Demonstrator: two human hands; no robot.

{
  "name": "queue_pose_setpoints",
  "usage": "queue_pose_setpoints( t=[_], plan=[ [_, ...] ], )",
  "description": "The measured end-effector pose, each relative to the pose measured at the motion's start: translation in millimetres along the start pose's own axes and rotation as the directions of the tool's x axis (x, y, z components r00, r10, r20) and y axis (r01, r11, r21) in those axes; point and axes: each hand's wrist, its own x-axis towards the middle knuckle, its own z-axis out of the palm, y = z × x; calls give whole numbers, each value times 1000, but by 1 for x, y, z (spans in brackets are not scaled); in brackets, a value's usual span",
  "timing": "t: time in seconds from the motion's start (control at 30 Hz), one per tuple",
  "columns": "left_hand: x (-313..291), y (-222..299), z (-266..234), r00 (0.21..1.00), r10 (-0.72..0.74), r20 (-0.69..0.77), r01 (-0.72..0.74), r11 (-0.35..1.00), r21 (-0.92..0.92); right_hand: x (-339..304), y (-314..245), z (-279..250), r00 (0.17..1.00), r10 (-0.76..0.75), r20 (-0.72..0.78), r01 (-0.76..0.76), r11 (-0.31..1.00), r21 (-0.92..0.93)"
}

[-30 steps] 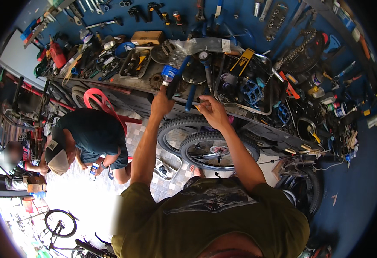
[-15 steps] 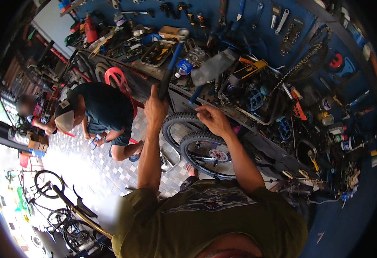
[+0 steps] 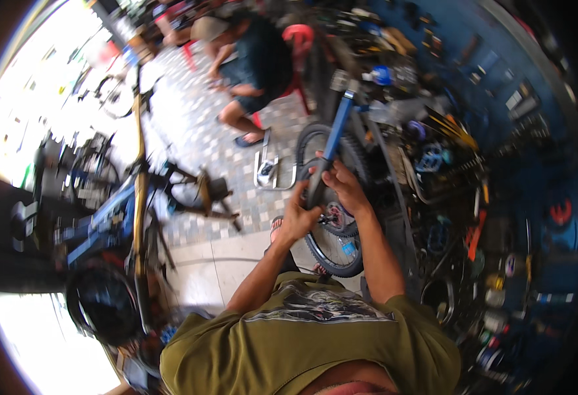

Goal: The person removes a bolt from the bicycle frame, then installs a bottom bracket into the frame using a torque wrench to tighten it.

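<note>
Bike (image 3: 140, 197) far left w/ no hand on it, L hand (image 3: 299, 214) gripping the blue-and-black tool (image 3: 336, 131), R hand (image 3: 346, 187) wrapped round it too, just left of the counter (image 3: 394, 184), so imo pickup's done, actual use prob not started.

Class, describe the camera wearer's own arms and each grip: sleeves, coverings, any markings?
Short olive-green sleeves, part of a shirt with a dark graphic print across the chest. The forearms are bare. The left grip and right grip are ungloved; no watch or wristband shows. Blur hides finer markings.
</note>
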Motion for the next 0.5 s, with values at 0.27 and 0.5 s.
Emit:
queue_pose_setpoints(
  t=[0.27, 0.5],
  plan=[
    [-135, 4, -30, 935, 338, 105, -345, 937, 61, -74, -23, 129, 951, -246, 189, 216, 962, 165],
    [-280, -40, -139, 991, 119, 63, -131, 965, 229, -118, -77, 272, 842, -392, 370, 281, 905, 320]
  ],
)
